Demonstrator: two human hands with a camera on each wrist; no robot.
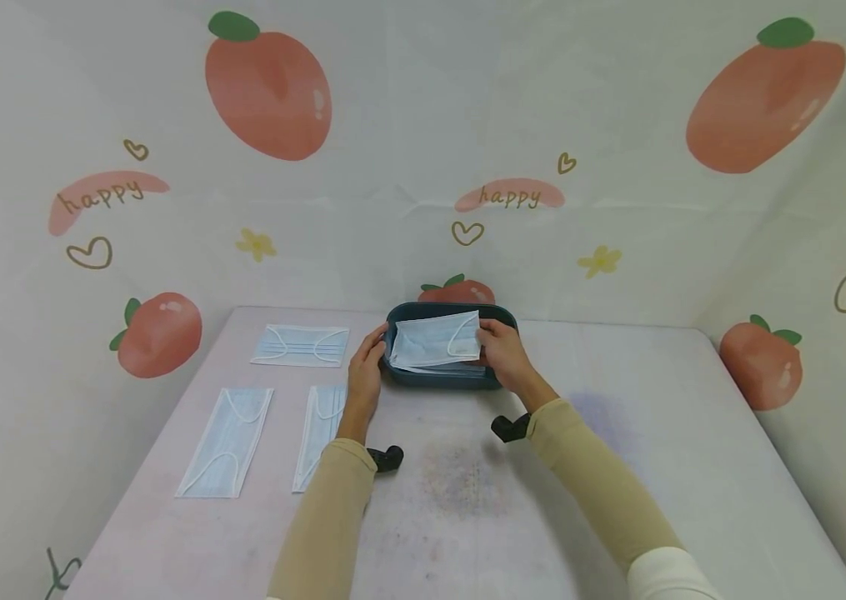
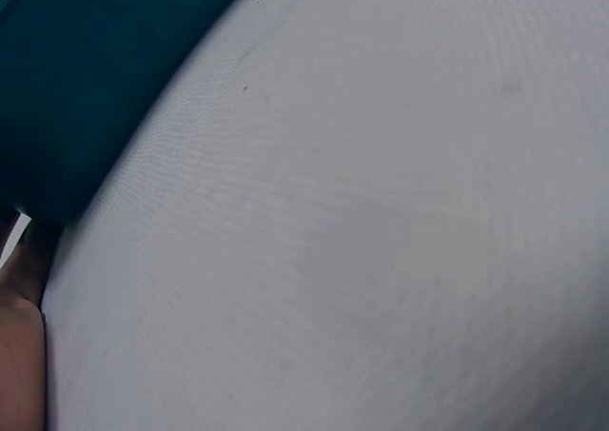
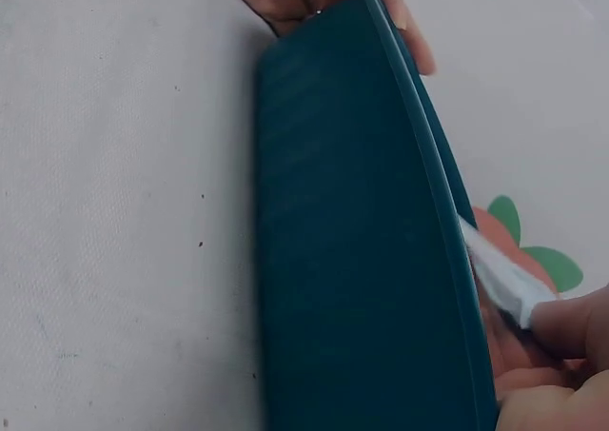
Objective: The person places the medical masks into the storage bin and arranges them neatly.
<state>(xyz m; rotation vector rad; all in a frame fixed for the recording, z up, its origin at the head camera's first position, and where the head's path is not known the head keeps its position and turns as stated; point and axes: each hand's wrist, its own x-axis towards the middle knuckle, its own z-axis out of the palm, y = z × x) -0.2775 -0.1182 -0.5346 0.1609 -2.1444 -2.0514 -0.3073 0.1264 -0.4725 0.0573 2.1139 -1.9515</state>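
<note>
tray (image 1: 443,377) stood at table (image 1: 618,467) centre, toward the rear edge, with one mask (image 1: 435,340) lying in it. left hand (image 1: 365,377) at tray's left end, right hand (image 1: 503,354) at its right end, on the mask. three further masks left of tray: one behind (image 1: 301,345), two in front (image 1: 227,442) (image 1: 320,432), side by side.

Three light-blue face masks lie flat on the left part of the pale table (image 1: 468,500): one face mask (image 1: 300,345) lies crosswise near the back edge, and two lie lengthwise nearer the front, the outer mask (image 1: 227,442) well toward the left edge and the inner mask (image 1: 319,433) just beside it. Behind and around the table hangs a white backdrop cloth (image 1: 407,125) printed with red fruit, yellow flowers, hearts and the word "happy".
</note>
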